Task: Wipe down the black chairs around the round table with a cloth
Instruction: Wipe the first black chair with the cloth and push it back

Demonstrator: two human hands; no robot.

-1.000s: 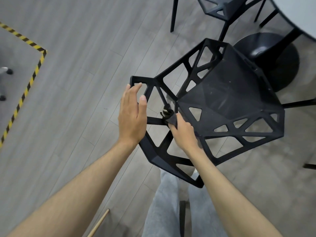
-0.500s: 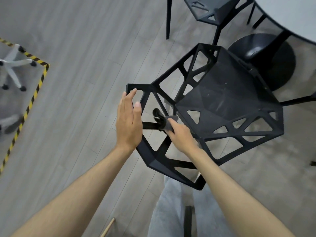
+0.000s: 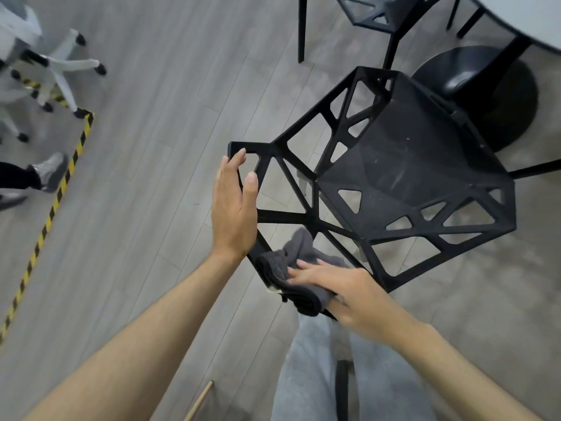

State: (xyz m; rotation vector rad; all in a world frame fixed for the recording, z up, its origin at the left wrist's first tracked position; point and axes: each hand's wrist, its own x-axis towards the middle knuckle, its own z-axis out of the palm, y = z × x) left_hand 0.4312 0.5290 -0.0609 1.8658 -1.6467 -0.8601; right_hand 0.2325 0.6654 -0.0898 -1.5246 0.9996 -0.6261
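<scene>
Both hands are busy: left hand (image 3: 233, 208) laid flat-fingered against the black angular lattice-frame chair (image 3: 403, 177), dark grey folded cloth (image 3: 299, 268) pressed under the right hand (image 3: 340, 287)'s straight fingers, so it could easily be snagged in a cutout.

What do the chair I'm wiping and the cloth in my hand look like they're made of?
Black chair: probably moulded plastic or coated metal, matt; rigid angular struts, a dull dusty sheen on the seat. Cloth: soft dark grey fabric, likely microfibre or terry; it bunches into thick folds under the right hand.

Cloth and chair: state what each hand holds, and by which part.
The right hand presses the grey cloth with fingers on top, against the black chair's backrest frame. The left hand lies flat against the backrest's edge, gripping nothing.
</scene>
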